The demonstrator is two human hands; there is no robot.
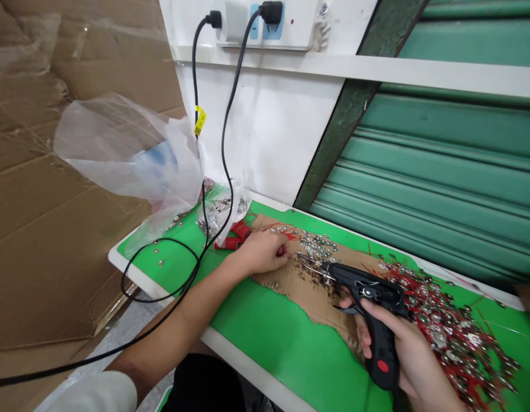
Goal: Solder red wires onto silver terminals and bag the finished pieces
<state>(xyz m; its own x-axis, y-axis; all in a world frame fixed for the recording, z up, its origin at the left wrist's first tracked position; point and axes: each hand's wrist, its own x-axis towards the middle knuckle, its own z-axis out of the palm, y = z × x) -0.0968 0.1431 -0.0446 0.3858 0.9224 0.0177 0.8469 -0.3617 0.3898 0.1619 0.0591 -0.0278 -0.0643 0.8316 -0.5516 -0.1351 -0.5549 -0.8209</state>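
My right hand point(393, 337) grips a black soldering gun point(367, 286) by its handle, fingers round the trigger. Its thin metal tip points left, just above a torn cardboard sheet point(299, 297). Across from that tip, my left hand point(267, 252) rests on the cardboard with its fingers pinched together; whatever they hold is hidden or too small to name. Small silver metal parts point(318, 246) lie behind the tip, and dark specks point(314, 277) are scattered under it. To the right spreads a pile of silver parts with red wires point(445, 320).
Red bundles point(239, 234) and a clear bag of metal pieces point(224, 209) sit behind my left wrist. Black cables point(198, 266) hang from a power strip point(269, 26) and cross over my left forearm. Cardboard boxes point(54, 229) stand left; a green shutter point(440, 171) is behind.
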